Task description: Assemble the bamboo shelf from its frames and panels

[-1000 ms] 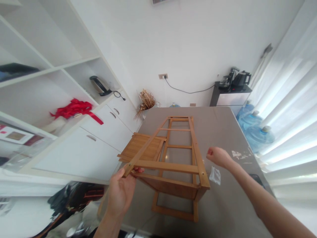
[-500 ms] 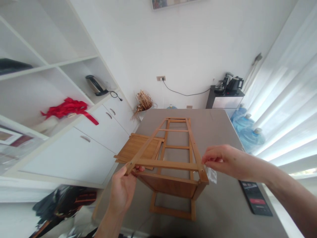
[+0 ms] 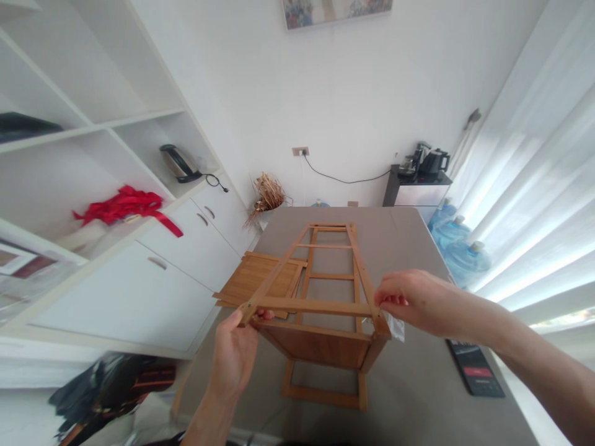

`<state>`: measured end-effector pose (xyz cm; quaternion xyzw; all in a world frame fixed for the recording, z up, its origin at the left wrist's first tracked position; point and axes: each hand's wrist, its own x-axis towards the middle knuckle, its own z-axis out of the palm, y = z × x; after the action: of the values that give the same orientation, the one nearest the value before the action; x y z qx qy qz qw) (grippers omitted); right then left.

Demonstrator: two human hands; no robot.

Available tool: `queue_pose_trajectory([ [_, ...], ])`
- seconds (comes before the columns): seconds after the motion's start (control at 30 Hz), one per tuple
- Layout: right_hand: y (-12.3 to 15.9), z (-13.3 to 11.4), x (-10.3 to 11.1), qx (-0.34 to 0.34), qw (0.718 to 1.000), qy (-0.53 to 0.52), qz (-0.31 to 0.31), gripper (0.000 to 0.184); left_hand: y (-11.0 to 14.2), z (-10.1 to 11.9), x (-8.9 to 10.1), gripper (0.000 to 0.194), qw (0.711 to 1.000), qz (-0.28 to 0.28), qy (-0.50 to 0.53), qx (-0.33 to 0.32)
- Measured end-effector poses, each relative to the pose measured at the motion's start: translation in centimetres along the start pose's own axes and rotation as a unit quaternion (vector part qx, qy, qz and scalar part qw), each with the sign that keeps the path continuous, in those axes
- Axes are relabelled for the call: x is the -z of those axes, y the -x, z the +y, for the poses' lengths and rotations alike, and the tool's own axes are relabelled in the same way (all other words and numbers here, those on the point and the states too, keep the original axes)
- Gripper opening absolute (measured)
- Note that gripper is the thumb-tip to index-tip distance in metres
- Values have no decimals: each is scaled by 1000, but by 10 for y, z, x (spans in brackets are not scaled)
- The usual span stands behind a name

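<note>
Our left hand (image 3: 235, 350) holds the near left corner of the wooden frame (image 3: 316, 306), which stretches forward from that grip. Our right hand (image 3: 411, 294) curls at its right corner; we cannot tell what it pinches. Past our left grip lie wooden panels (image 3: 263, 275).

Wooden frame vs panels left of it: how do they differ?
The wooden frame rises above the table; the panels lie flat. The frame's top is open between bars; the panels look mostly solid. The left hand grips the frame's corner; no hand holds the panels. Both are brown wood.
</note>
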<state>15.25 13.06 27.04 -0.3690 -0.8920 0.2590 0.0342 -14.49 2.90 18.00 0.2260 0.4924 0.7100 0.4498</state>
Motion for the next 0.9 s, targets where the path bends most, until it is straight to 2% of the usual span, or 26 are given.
queue_pose_trajectory([
  [0.17,2,-9,-2,22,999,25,-20,20,2,0,1,26,1000,-3,-1,-3],
  [0.27,0,-12,-4,3,1000,15,-21,19,2,1,1,26,1000,-6,3,0],
  [0.43,-3,-1,-6,-69,990,-112,-49,20,4,2,3,26,1000,-3,-1,6],
  [0.63,-4,15,-16,-97,961,-242,-91,23,5,1,5,27,1000,-5,2,5],
  [0.9,-5,16,-28,-135,913,-368,-110,26,4,0,9,27,1000,-15,15,2],
])
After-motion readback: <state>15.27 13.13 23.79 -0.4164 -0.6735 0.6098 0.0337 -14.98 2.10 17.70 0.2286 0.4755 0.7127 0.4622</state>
